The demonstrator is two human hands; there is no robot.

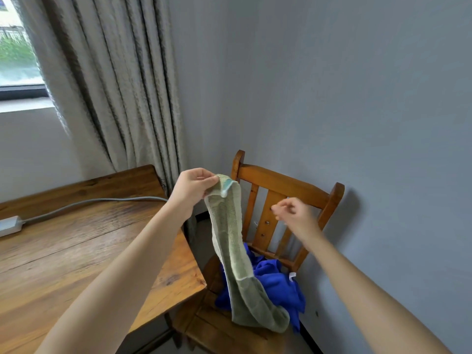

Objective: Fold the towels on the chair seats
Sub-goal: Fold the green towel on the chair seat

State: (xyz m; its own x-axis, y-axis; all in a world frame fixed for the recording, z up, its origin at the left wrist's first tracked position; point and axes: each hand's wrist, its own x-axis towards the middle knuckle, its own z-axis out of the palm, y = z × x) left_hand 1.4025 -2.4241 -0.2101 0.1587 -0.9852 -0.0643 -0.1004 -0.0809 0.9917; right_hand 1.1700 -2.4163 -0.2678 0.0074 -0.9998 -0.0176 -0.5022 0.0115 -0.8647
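A green towel (229, 241) hangs in a long strip from my left hand (191, 187), which pinches its top corner above the wooden chair (283, 185). The towel's lower end rests bunched on the chair seat (204, 325). A crumpled blue towel (275, 282) lies on the seat behind the green one. My right hand (293, 213) hovers to the right of the green towel, in front of the chair back, fingers loosely curled and holding nothing.
A wooden table (76, 246) stands at the left, its corner close to the chair seat. A white power strip (9, 224) with a grey cable lies on it. Curtains (115, 85) hang behind; a grey wall runs along the right.
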